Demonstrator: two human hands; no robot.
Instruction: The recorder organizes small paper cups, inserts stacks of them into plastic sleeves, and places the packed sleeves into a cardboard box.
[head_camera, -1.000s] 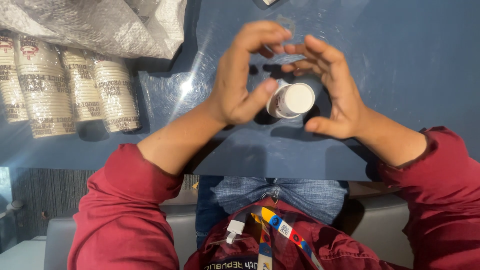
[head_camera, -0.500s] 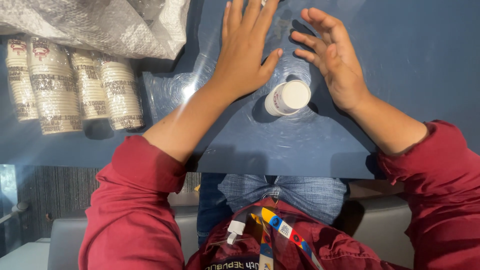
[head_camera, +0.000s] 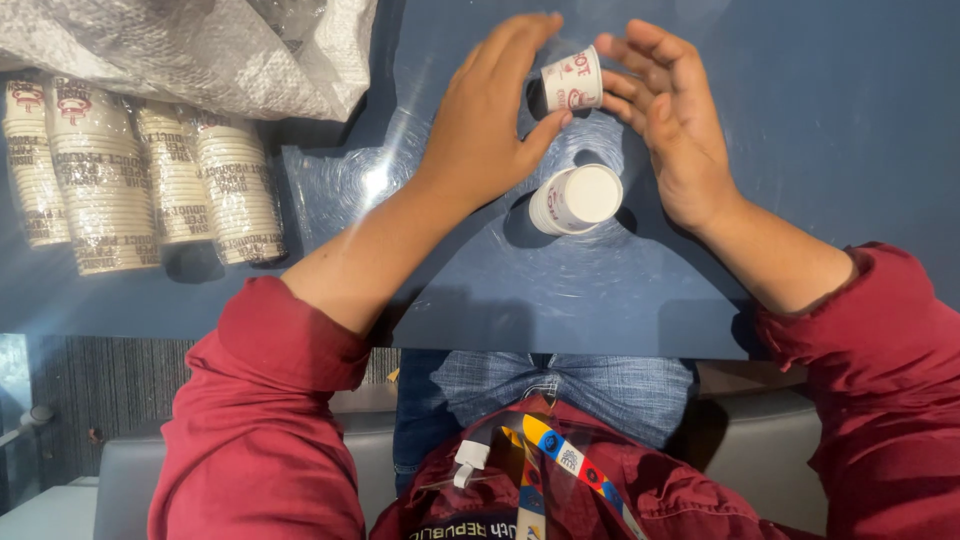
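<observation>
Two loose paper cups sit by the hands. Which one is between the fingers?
The farther cup, showing its printed side, sits between the left hand and right hand. The nearer cup stands upside down on the blue table, plain white base up, untouched.

Wrapped paper-cup stacks (head_camera: 140, 180) lying on blue table (head_camera: 830, 130), beside crumpled plastic bag (head_camera: 190, 50).

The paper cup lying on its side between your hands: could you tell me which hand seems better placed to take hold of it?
Probably the left. The left hand has its thumb tip against the tipped cup, its fingers arching above. The right hand is open beside it. An upside-down cup stands nearer.
</observation>
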